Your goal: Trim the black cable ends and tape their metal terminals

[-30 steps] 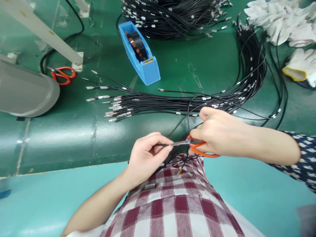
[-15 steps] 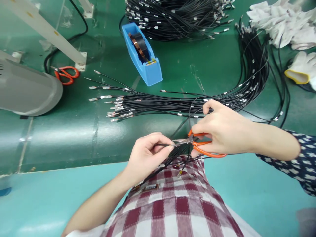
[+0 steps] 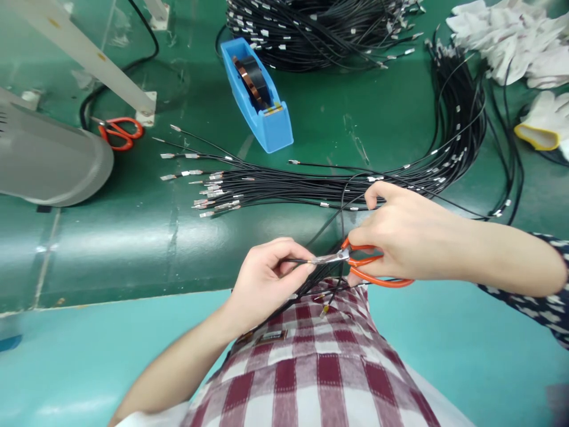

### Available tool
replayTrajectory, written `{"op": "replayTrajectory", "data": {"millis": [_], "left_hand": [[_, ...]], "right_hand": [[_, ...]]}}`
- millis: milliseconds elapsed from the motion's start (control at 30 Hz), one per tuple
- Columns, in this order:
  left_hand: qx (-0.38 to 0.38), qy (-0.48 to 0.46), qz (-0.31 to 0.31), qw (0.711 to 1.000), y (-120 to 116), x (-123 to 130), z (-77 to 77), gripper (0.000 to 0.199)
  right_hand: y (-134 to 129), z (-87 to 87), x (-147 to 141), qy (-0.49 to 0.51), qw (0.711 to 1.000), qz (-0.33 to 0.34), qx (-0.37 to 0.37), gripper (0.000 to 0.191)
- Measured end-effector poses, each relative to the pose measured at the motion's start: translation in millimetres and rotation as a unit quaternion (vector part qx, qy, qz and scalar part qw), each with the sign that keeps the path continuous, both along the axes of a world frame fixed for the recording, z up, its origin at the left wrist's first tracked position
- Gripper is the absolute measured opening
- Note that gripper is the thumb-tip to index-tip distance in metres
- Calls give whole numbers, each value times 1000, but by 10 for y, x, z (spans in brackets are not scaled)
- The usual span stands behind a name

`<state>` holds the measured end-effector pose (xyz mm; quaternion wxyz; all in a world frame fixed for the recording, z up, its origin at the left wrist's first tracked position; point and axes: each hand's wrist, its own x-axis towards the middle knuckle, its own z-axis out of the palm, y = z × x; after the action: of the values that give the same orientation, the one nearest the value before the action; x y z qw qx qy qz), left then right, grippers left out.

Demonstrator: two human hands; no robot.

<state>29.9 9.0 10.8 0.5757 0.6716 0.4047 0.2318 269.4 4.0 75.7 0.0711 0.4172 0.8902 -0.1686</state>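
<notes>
Between thumb and forefinger, my left hand (image 3: 271, 279) pinches a thin black cable (image 3: 294, 260) near its end. My right hand (image 3: 395, 237) grips scissors with orange handles (image 3: 382, 281), fingers through the loops. The blades (image 3: 331, 258) point left and meet the cable end right at my left fingertips; whether they cut into it is too small to tell. Below the hands, more black cables (image 3: 306, 287) hang over the table edge onto my checked apron (image 3: 329, 367). A long bundle of black cables with white tags (image 3: 284, 187) lies just beyond both hands.
A blue tape dispenser (image 3: 278, 127) stands behind the bundle, and a big cable coil (image 3: 320, 35) lies at the back. Another pair of orange-handled scissors (image 3: 121, 131) rests beside a grey machine (image 3: 53, 154) at left. White gloves (image 3: 511, 41) are piled at the back right.
The scissor blades have closed together at the cable end, and my right hand has shifted slightly right and down. My left hand keeps its pinch in nearly the same place.
</notes>
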Motion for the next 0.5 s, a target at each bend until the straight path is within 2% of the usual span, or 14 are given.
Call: {"op": "replayTrajectory", "data": {"millis": [267,500], "left_hand": [[-2,0,6,1000,-18,10,-26,10],[30,-13,12,999,-45,2,-38,9]], "right_hand": [[-37,11,-15,-28,1000,11,11,29],[-51,2,-36,-20,1000,7,8,30]]}}
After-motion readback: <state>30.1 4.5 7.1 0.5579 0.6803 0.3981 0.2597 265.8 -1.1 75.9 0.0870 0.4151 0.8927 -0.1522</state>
